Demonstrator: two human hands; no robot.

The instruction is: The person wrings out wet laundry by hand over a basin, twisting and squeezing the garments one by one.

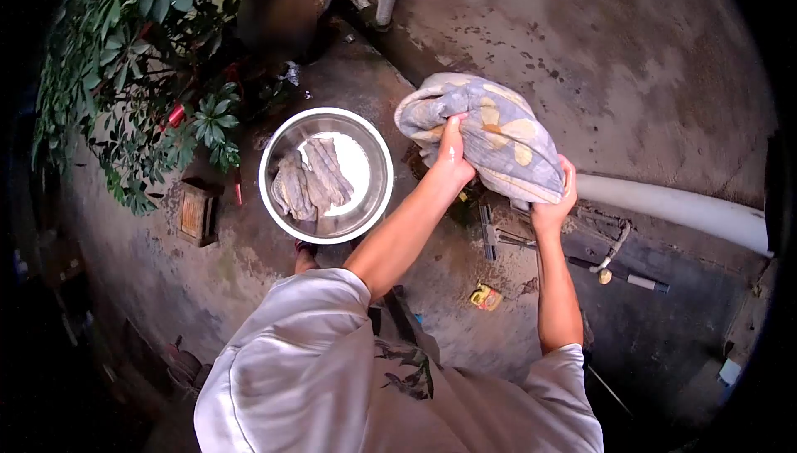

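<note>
A bunched grey cloth with yellow flower shapes is held out in front of me, to the right of the basin. My left hand grips its near left side, thumb lying on top. At the cloth's lower right end, my right hand is closed around the fabric; some of its fingers are hidden. To the left on the ground stands a round metal basin with a pale rim. Inside it lie crumpled grey-brown cloths, beside a bright patch on the basin floor.
Leafy plants and a dark round pot stand at upper left. A wooden block lies left of the basin. At right are a white pipe and a hose fitting. A yellow packet lies on the ground.
</note>
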